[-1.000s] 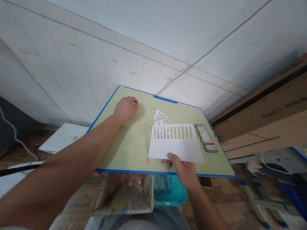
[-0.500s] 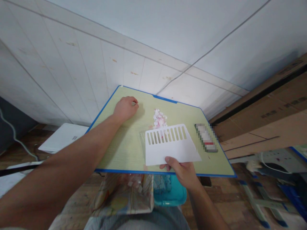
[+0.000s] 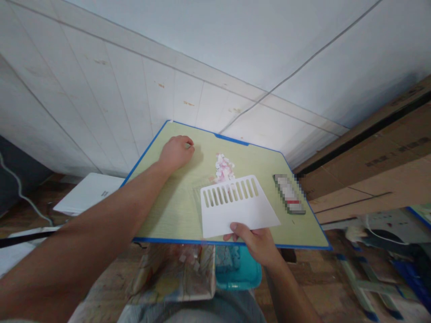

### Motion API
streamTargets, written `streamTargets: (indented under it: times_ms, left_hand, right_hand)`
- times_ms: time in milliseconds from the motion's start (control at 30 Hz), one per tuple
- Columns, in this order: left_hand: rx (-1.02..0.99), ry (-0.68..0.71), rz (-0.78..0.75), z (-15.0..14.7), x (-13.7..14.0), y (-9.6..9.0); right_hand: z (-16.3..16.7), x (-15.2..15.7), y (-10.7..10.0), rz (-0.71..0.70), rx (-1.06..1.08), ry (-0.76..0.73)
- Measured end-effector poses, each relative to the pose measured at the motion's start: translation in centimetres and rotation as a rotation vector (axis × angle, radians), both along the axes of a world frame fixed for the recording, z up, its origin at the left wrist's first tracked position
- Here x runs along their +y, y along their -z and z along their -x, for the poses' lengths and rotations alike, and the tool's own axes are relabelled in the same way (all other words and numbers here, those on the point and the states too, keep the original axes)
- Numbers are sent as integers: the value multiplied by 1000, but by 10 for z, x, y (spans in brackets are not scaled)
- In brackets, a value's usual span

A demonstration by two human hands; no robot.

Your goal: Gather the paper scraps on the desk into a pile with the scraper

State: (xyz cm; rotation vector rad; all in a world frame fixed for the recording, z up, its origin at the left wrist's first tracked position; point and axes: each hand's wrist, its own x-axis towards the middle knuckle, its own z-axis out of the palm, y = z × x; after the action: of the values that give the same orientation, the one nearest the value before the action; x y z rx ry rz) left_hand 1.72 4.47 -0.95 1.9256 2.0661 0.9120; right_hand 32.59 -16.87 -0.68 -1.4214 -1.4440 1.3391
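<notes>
My right hand (image 3: 251, 237) pinches the near edge of a white slotted board (image 3: 240, 213), thumb on top, close to the table's front edge. A row of long narrow slots runs along the board's far side. Just beyond those slots lies a small heap of white and pink bits (image 3: 224, 168), its near end partly covered by the board. A clear sheet or bag (image 3: 198, 199) shows at the board's left edge. My left hand (image 3: 177, 152) rests on the table to the left of the heap, its fingers curled closed. Whatever is inside them is hidden.
The pale green table (image 3: 168, 211) has a blue rim and stands against a white wall. A blurred-out phone-shaped object (image 3: 289, 194) lies at its right. Below the front edge are a patterned box (image 3: 175, 282) and a turquoise bin (image 3: 239, 280). Cardboard boxes (image 3: 370, 166) stand at right.
The white slotted board has shifted slightly left and toward me, tilting a little in my right hand. My left hand has stayed in place.
</notes>
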Motion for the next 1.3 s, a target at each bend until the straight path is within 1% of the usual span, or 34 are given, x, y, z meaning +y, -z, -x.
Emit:
streamTargets:
  times_ms: [167,233,333,433,500,633,733,800,867,1000,1067,1133,1300]
  left_hand:
    - [3,6,5,1,0,0]
    - [8,-2,3,1,1,-1]
    - [11,5,9,1,1,-1]
    - [6,10,14,1,0,-2]
    - [5,7,14,1,0,-2]
    - [18,11,7,2,1,-1]
    - [51,18,11,3,3,3]
    - [82,22,16,5,4,5]
    - [110,30,18,7,3,5]
    - [176,40,59,8,-4,-2]
    - [218,33,76,8,-8,-6]
    - [253,22,80,9,-12,-8]
    - [267,16,72,12,-17,-7]
  right_hand:
    - [-3,-1,16,13,65,23]
    - [-4,-1,19,23,81,22]
    - [-3,0,15,55,105,12]
    - [-2,2,6,86,128,-42]
    - [-2,3,2,69,125,-57]
    - [-3,4,0,1,80,-37]
    - [-2,5,-1,18,85,-49]
    - [-2,8,-1,4,114,-48]
    - [-1,14,2,-51,142,-10]
    - [2,35,12,-159,199,234]
    - [6,48,14,-191,207,320]
    - [11,62,12,-228,187,333]
    - [25,85,0,-292,171,223]
